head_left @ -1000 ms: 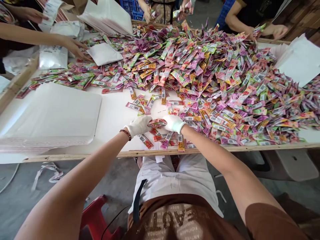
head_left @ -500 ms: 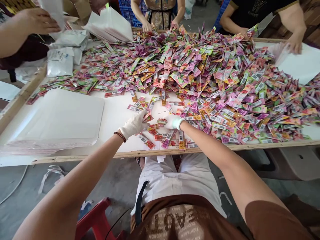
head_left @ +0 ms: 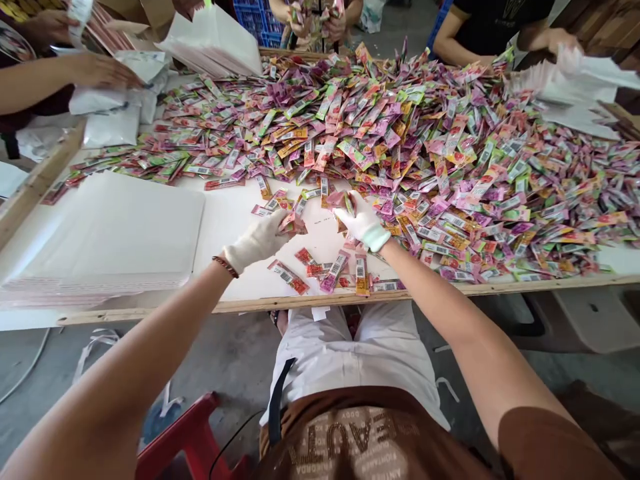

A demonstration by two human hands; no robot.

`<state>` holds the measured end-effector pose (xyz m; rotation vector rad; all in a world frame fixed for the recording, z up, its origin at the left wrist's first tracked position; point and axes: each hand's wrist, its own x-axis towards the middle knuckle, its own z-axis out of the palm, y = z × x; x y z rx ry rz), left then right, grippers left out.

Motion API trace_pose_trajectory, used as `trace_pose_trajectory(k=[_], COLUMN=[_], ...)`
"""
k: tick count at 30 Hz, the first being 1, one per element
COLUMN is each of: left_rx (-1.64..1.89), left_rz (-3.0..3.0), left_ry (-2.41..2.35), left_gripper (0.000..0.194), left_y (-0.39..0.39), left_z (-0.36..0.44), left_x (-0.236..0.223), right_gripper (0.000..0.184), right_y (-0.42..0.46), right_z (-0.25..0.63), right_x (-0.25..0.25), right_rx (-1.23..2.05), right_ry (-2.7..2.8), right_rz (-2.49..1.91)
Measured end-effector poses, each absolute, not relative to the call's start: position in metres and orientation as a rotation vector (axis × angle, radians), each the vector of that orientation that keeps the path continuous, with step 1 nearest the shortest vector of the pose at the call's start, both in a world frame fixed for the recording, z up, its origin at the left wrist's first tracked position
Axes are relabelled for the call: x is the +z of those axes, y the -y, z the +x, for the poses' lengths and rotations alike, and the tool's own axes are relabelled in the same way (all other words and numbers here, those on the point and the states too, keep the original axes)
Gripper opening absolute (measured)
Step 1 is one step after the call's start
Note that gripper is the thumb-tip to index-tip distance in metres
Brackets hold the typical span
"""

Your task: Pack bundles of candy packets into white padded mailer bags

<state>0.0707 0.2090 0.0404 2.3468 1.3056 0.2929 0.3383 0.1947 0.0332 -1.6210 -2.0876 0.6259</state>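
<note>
My left hand (head_left: 260, 239), in a white glove, is closed around a few stick packets (head_left: 294, 223) above the white table top (head_left: 225, 220). To its right my right hand (head_left: 361, 221), gloved as well, grips stick packets (head_left: 342, 200) that point up and to the left. Several loose packets (head_left: 334, 272) with barcodes lie between my hands and the table's front edge. Just beyond both hands spreads a big heap of packets (head_left: 350, 127) in pink, purple, green and orange. My fingers partly hide what they hold.
A stack of white padded envelopes (head_left: 135, 227) lies at the left, another envelope stack (head_left: 213, 43) behind it. Filled bags (head_left: 113, 127) sit at the far left. A wooden rim (head_left: 260, 303) edges the table. Co-workers' hands (head_left: 107, 72) move along the far and left sides.
My right hand has moved up and away from the front edge with packets. My left hand has shifted slightly left, holding packets. The co-worker opposite has lifted packets off the heap.
</note>
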Motion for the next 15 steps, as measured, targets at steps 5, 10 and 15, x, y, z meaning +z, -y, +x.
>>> trace_pose_trajectory(k=[5, 10, 15], left_rx=[-0.063, -0.261, 0.025], left_rz=[2.410, 2.523, 2.423], left_ry=[-1.110, -1.063, -1.217], left_gripper=[0.027, 0.021, 0.014], left_y=[-0.171, -0.148, -0.157], left_z=[0.054, 0.056, 0.053], left_x=[0.035, 0.017, 0.028], right_gripper=[0.033, 0.022, 0.015], right_y=[-0.158, -0.133, -0.148], right_z=[0.345, 0.325, 0.336], right_x=[0.043, 0.016, 0.034], right_rx=[0.579, 0.407, 0.450], right_ry=[2.710, 3.101, 2.898], right_rz=[-1.249, -1.217, -1.260])
